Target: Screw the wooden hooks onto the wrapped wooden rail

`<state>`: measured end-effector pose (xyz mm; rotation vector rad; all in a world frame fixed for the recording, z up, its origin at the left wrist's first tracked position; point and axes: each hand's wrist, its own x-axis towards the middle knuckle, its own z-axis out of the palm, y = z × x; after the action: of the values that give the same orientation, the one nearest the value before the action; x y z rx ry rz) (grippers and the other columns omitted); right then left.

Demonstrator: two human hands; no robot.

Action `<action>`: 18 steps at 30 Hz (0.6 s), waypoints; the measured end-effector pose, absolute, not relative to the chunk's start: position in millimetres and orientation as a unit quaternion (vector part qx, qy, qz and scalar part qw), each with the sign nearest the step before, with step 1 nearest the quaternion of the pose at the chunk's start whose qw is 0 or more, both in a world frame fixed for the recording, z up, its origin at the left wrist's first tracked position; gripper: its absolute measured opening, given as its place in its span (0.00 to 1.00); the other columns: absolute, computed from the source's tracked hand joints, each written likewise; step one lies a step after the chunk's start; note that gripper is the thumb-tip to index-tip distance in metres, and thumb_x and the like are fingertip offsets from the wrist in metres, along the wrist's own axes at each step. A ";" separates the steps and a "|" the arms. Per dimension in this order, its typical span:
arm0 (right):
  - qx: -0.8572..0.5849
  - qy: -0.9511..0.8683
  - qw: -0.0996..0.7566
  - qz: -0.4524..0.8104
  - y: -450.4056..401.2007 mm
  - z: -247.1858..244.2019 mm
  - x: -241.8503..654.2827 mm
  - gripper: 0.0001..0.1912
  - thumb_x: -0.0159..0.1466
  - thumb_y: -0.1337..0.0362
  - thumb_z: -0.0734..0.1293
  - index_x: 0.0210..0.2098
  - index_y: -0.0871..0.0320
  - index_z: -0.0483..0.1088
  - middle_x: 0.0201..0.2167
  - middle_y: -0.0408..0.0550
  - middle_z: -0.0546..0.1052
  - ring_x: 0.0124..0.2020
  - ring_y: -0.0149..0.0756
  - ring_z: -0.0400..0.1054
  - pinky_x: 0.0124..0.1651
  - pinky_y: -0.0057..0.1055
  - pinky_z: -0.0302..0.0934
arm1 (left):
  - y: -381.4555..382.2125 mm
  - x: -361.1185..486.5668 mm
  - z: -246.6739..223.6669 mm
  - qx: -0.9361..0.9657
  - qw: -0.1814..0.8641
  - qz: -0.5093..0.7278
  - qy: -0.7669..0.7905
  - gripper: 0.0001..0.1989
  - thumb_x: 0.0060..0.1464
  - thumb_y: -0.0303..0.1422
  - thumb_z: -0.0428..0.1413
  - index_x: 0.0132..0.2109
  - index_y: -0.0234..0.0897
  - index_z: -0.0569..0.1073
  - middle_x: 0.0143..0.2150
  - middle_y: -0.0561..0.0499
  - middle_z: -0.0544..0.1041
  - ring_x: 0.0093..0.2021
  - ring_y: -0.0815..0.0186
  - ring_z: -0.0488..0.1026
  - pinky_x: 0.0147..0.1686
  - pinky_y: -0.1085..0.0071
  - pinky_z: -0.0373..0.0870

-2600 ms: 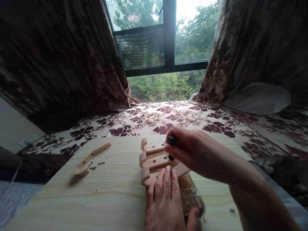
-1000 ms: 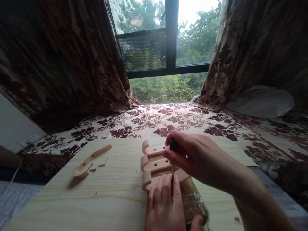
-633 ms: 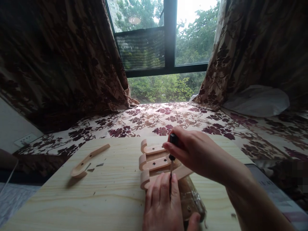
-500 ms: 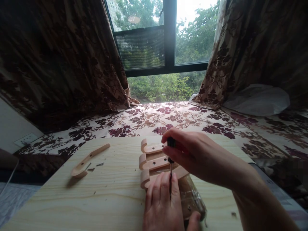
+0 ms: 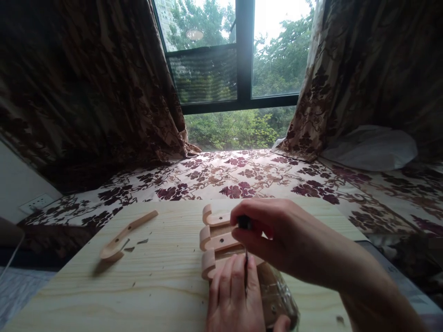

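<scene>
Down at the bottom middle of the frame, the left hand (image 5: pixel 235 299) lies flat, fingers stretched out, likely to keep the nearest of three smooth, pale wooden hooks (image 5: pixel 208 263) still. Above it, the right hand (image 5: pixel 284 235) is curled tightly round a screwdriver with a black handle (image 5: pixel 244 222); its thin shaft points down between the left fingers. The hooks lie in a row over a brown block in shiny, crinkly plastic (image 5: pixel 273 295). Another curved hook (image 5: pixel 138 222) rests at left on the streaky wooden table (image 5: pixel 166 295).
</scene>
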<state>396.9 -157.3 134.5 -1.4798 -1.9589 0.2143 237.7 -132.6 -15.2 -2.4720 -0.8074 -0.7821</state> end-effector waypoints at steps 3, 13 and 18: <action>-0.606 -0.723 0.325 0.067 -152.3 132.2 398.3 0.07 0.63 0.62 0.63 0.29 0.56 0.64 0.22 0.37 0.66 0.22 0.26 0.55 0.26 0.26 0.48 | -128.3 234.9 -15.6 -0.894 0.231 -0.286 -0.257 0.38 0.51 0.57 0.48 0.59 0.32 0.64 0.53 0.43 0.72 0.50 0.55 0.69 0.45 0.61 0.66; -0.557 -0.753 0.334 0.103 -157.4 133.8 397.6 0.03 0.62 0.67 0.64 0.32 0.54 0.69 0.23 0.35 0.68 0.23 0.23 0.57 0.26 0.24 0.49 | -126.8 235.9 -13.1 -0.888 0.255 -0.291 -0.251 0.39 0.50 0.59 0.47 0.57 0.32 0.66 0.51 0.41 0.73 0.47 0.54 0.71 0.42 0.61 0.68; -0.626 -0.699 0.343 0.044 -146.7 127.1 400.6 0.12 0.63 0.58 0.64 0.27 0.57 0.65 0.21 0.38 0.66 0.23 0.26 0.56 0.26 0.26 0.48 | -126.7 234.7 -13.0 -0.891 0.243 -0.292 -0.248 0.37 0.52 0.57 0.47 0.58 0.31 0.64 0.52 0.42 0.72 0.50 0.55 0.70 0.45 0.61 0.67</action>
<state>400.6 -146.7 127.1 -1.6266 -1.8177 0.1151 234.7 -126.7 -13.0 -2.4352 -0.6763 -0.7971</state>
